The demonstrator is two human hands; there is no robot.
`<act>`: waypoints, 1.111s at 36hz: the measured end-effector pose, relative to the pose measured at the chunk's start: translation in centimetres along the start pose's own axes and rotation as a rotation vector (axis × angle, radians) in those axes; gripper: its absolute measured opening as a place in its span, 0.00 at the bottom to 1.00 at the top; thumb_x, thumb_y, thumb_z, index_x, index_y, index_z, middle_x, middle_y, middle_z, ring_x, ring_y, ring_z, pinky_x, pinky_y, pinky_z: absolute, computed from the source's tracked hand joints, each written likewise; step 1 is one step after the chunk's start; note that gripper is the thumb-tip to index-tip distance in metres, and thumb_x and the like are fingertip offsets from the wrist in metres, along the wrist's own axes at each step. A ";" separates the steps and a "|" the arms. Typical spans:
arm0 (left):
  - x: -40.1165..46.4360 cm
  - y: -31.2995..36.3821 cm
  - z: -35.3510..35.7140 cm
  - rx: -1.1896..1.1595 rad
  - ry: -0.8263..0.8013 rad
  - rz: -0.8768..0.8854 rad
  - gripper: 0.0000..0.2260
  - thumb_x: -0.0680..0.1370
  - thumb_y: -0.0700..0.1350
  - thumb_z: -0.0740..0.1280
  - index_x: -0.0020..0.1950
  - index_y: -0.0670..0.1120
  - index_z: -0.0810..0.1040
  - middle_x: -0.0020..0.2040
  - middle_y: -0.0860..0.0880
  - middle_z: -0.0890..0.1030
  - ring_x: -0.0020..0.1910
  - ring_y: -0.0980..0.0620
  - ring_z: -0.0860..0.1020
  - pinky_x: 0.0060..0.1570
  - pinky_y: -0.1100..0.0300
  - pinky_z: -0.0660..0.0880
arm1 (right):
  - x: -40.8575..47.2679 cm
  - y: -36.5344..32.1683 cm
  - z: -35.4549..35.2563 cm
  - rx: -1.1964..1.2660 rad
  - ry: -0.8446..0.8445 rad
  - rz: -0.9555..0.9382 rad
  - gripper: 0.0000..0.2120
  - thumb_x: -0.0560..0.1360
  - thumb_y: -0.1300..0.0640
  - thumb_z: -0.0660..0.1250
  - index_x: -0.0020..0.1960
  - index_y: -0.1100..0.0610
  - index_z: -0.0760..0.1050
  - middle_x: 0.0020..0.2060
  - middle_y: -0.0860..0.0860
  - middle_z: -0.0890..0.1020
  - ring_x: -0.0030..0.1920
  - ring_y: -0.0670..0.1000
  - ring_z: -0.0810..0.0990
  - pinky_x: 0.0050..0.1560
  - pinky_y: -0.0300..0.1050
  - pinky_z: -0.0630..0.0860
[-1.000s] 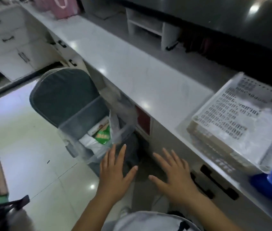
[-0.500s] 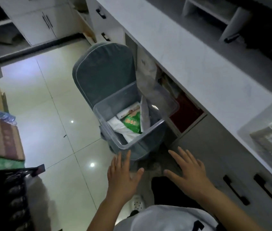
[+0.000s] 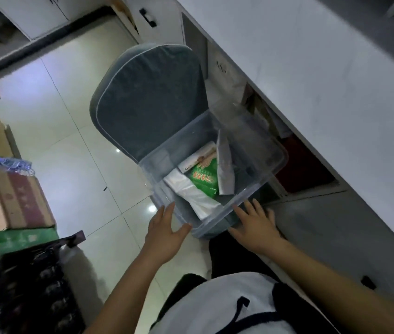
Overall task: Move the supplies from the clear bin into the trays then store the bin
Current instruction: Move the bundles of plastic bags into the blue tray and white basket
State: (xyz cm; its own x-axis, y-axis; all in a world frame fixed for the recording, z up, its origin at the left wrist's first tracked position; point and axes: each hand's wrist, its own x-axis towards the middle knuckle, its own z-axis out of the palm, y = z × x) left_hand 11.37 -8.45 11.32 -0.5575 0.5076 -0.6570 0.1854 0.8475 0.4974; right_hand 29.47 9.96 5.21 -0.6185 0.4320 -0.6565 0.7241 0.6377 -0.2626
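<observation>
Both my hands spread open, nothing held, left hand point(image 3: 164, 233) & right hand point(image 3: 255, 226) at near rim of clear plastic bin point(image 3: 273, 156) on grey cushioned chair point(image 3: 150, 97), supplies inside, so task barely begun imo.

Two bare forearms with no sleeves reaching them, no watch, ring or band on either wrist. Left hand point(image 3: 164, 233) and right hand point(image 3: 257, 229) ungloved, nails short and unpainted as far as the dim light shows. Below them a white top point(image 3: 215, 307) with a dark strap or printed line curving across its front, and dark trousers point(image 3: 224, 256) under its hem.
</observation>
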 end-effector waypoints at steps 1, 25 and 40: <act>1.7 0.6 -0.1 -0.017 -0.012 -0.006 0.35 0.78 0.60 0.66 0.80 0.55 0.55 0.80 0.48 0.56 0.78 0.47 0.55 0.75 0.45 0.56 | 1.0 -0.1 0.1 -0.011 -0.024 -0.003 0.37 0.75 0.33 0.56 0.79 0.41 0.47 0.81 0.50 0.47 0.80 0.57 0.43 0.73 0.69 0.43; 25.5 1.8 5.6 -0.849 -0.486 -1.006 0.20 0.77 0.50 0.66 0.65 0.43 0.69 0.55 0.37 0.75 0.60 0.35 0.72 0.64 0.33 0.63 | 3.2 -2.8 5.1 -0.026 -0.129 0.128 0.40 0.78 0.40 0.61 0.80 0.40 0.40 0.78 0.46 0.33 0.79 0.53 0.33 0.73 0.67 0.36; 27.8 -1.0 9.7 -0.903 -0.312 -1.006 0.18 0.80 0.36 0.65 0.70 0.43 0.72 0.69 0.45 0.75 0.67 0.45 0.74 0.63 0.46 0.73 | 4.0 -7.8 7.0 0.209 -0.053 0.326 0.34 0.77 0.38 0.56 0.80 0.42 0.49 0.80 0.47 0.39 0.78 0.51 0.33 0.73 0.64 0.33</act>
State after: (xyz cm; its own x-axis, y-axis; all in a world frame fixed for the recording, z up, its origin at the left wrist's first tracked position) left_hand 3.52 6.29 -12.98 0.0867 -0.1402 -0.9863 -0.8327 0.5332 -0.1490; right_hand 23.47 2.25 -0.38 -0.3331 0.5530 -0.7637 0.9299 0.3265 -0.1691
